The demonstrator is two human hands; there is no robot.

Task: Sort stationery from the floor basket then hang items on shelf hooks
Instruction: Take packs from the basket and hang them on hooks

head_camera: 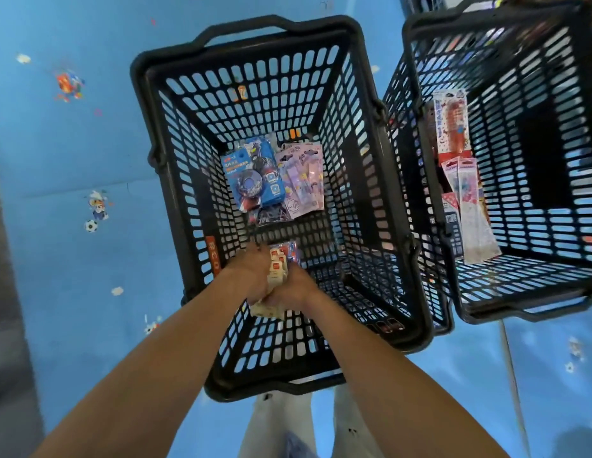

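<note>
step: sorting, as you gather a bundle of small packets (275, 271) low inside the black floor basket (140, 81).
hands: your left hand (250, 276) and right hand (296, 289) both clench it.
next: probably lift it clear of the rim.

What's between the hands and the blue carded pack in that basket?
Head view: dark packet against the blue carded pack, then bare black basket mesh to the left hand and right hand.

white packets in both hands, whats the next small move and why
Probably lift the bunch straight up out of the black basket. The left hand and right hand both grip the white packets inside it, and the blue pack and pink pack lie apart from them, so nothing seems in the way.
</note>
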